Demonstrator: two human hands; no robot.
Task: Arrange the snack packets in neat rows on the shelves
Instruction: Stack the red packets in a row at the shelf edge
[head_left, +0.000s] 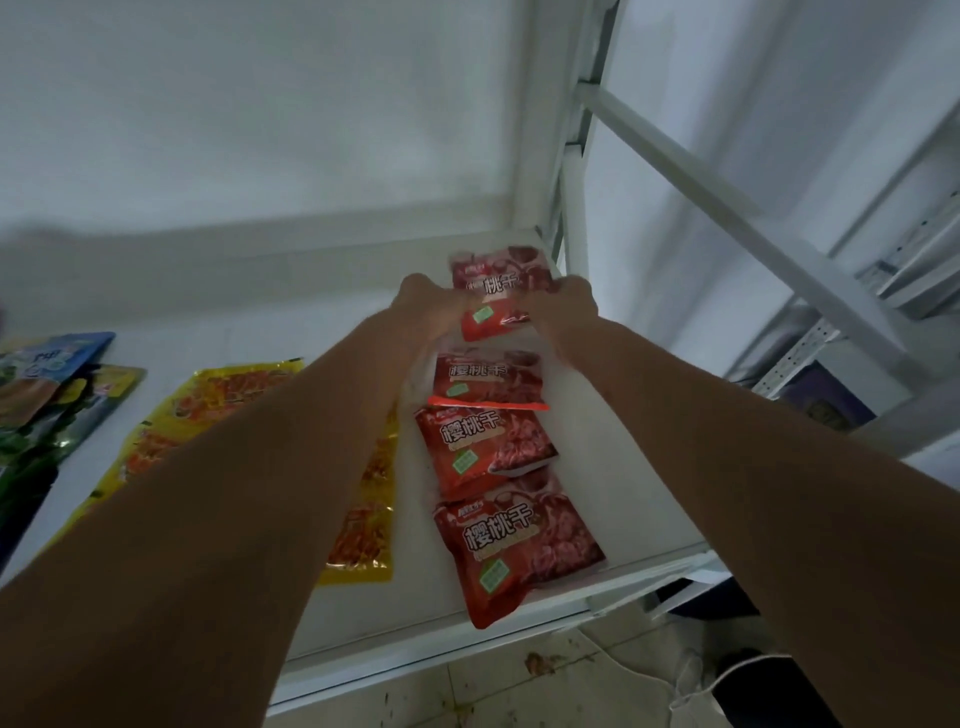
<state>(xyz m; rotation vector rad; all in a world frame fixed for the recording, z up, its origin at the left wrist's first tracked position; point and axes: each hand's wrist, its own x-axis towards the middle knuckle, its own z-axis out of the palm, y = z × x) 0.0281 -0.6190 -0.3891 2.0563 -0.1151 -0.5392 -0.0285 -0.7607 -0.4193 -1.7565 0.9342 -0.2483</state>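
both hands, left (434, 306) and right (563, 306), pinch the back red packet (498, 283) by its sides at the rear of the shelf (613, 441). fingers are blurred. best to set it flat, edges square with the red row (488, 447), just overlapping the next packet.

Both my arms are stretched out long, bare forearms running up from the bottom corners and converging toward twelve o'clock. My left hand (423, 304) sits at about eleven o'clock of centre, knuckles up and fingers curled. My right hand (566, 301) is level with it at one o'clock, also curled, blurred, the two close together.
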